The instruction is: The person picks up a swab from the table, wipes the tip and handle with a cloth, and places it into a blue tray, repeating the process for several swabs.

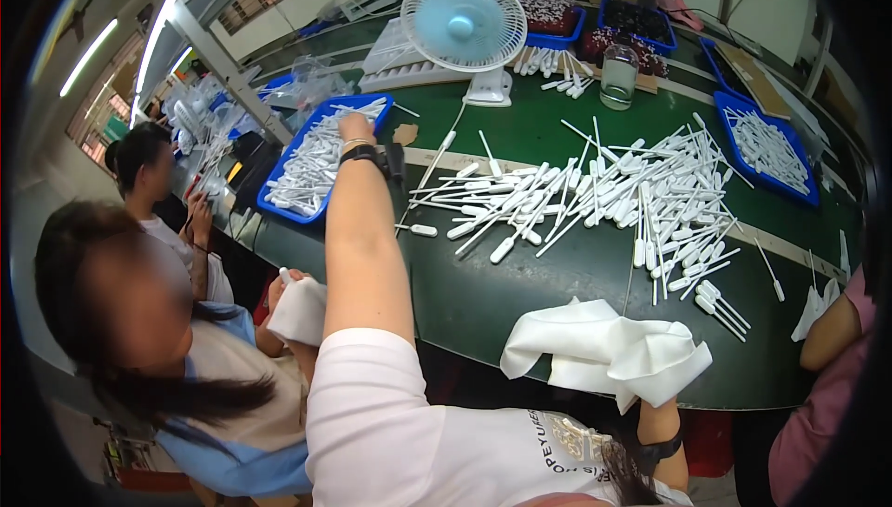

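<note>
— As the view is read from its left side, what is met first?

— Two seated co-workers are seen at the table's left end; a folded white cloth (299, 310) is held by the nearer one. Just beyond them a shallow blue plastic tray (295, 214) filled with white plastic droppers (316, 161) is set on the dark green table (520, 293).

— And the wearer's left hand (355, 126)?

— It is stretched out over the far end of that blue tray, a black wristwatch (364, 154) being worn on the wrist. The fingers are turned away from the camera, so whether they are apart or closed on anything cannot be told.

— What is found in the middle?

— A small white desk fan with a pale blue hub (465, 24) is stood at the far side. In front of it a loose heap of long-stemmed white droppers (604, 196) is spread across the table.

— The right hand (658, 407)?

— It is kept at the near edge and is closed on a crumpled white cloth (604, 349), which is draped over the table's rim.

— Further right?

— A clear glass jar (619, 75) and a second blue tray of droppers (771, 149) are placed there, with another person's pink sleeve (818, 423) at the right edge.
</note>
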Demonstrator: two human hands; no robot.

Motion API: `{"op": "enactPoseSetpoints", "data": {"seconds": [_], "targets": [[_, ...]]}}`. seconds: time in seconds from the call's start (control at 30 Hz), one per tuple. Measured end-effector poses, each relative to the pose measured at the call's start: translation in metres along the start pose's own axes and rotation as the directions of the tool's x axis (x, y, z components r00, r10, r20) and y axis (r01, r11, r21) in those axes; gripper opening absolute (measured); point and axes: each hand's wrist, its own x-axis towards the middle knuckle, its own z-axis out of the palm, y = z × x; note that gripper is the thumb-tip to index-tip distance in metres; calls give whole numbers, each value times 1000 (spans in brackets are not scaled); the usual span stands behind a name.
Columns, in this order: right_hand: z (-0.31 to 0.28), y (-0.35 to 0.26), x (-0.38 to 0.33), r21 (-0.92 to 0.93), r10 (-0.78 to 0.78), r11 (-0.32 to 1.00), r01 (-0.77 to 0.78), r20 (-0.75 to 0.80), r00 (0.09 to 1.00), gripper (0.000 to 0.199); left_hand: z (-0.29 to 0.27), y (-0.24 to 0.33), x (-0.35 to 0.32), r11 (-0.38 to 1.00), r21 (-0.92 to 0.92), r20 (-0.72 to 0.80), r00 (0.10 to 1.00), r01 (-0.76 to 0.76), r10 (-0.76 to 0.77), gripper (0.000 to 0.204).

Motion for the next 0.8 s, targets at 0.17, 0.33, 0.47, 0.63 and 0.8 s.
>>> {"op": "enactPoseSetpoints", "data": {"seconds": [0.17,0.33,0.47,0.63,0.8], "targets": [[7,-18,29,-447,-247,821,356,285,926,44,13,22,13,990,139,59,998,28,-36,25],[7,-16,24,-613,-173,684,395,390,904,48,-33,76,2,-425,-892,203,976,152,-77,17],[10,-23,18,-426,-127,867,260,315,940,40,-143,172,-96,-130,-969,85,783,208,617,18],[3,-22,14,-301,-147,918,257,345,927,45,-186,224,-189,438,-840,229,522,-321,822,14],[-1,-9,13,15,-39,999,36,362,931,36,-140,264,-213,413,-616,-67,567,-671,821,16]]}}
